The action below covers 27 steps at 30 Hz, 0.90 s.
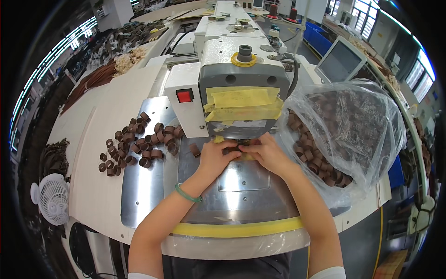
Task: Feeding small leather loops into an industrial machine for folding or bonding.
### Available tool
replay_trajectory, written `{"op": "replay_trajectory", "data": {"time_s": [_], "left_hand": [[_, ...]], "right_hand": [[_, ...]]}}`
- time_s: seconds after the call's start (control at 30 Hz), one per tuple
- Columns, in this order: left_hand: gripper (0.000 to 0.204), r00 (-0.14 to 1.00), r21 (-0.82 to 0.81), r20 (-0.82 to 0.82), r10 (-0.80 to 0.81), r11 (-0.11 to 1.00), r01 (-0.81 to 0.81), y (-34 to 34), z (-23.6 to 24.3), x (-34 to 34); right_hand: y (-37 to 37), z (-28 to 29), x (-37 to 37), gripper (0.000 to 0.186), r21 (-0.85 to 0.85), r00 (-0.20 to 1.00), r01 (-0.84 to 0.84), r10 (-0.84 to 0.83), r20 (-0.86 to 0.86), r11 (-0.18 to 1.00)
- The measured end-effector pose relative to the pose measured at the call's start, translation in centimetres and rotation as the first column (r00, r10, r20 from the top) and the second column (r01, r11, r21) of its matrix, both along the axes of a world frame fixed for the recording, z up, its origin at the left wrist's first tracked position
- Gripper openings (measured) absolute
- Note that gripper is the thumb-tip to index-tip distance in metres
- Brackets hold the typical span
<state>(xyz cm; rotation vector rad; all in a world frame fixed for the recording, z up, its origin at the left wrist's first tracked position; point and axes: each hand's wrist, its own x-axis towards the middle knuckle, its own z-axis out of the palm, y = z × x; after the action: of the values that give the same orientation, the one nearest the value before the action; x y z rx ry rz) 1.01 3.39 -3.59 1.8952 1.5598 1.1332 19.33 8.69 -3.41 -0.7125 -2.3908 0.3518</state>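
**Both hands in close under the machine head!**

And here we are, right at the front of the machine (274, 69): the left grip (213, 158) is pinched on a dark brown piece (232, 149), fingertips above, thumb below! The right grip (269, 156) meets it from the other side, thumb reaching across, but its fingers are partly hidden; I can't tell whether they're closed.

The piece sits between the two grips. What shows of it lies crosswise, its long side seeming to run from one grip toward the other; which way any opening points, I can't tell from here.

Just left of the left grip, one loose brown ring (194, 149). Farther left, a whole scatter of brown rings (157, 153), short tubes pointing every which way, some mouth-up, some on their sides! Over to the right of the right grip, a clear plastic bag (367, 125) spills over more of them. Nearer the body than both grips, a yellow strip (237, 229) edges the counter (107, 125).
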Motion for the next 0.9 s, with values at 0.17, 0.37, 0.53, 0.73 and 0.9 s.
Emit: {"op": "replay_trajectory", "data": {"time_s": [0.17,0.37,0.53,0.73,0.9], "left_hand": [[0.025,0.991,-0.002,-0.047,0.124,0.992,-0.124,0.7,-0.5,-0.1],[0.028,0.976,0.031,-0.106,0.188,0.982,-0.186,0.9,-0.7,0.8],[0.025,0.965,0.118,-0.152,0.214,0.973,-0.197,0.8,-0.8,0.7],[0.023,0.972,0.107,-0.134,0.191,0.978,-0.177,0.9,-0.9,0.5],[0.023,0.973,0.089,-0.153,0.175,0.983,-0.163,1.2,-1.2,0.3]], "right_hand": [[0.0,0.1,-0.3,0.02,-0.063,0.999,-0.008,0.005,-0.046,0.998],[0.5,0.6,-0.9,0.022,-0.361,0.984,0.139,-0.171,-0.058,0.922],[-0.3,2.2,-1.7,0.022,-0.578,0.91,0.357,-0.412,0.039,0.734],[-0.9,2.6,-1.8,0.022,-0.52,0.905,0.372,-0.425,0.018,0.769],[-0.6,2.4,-1.6,0.023,-0.536,0.914,0.352,-0.405,0.021,0.767]]}}
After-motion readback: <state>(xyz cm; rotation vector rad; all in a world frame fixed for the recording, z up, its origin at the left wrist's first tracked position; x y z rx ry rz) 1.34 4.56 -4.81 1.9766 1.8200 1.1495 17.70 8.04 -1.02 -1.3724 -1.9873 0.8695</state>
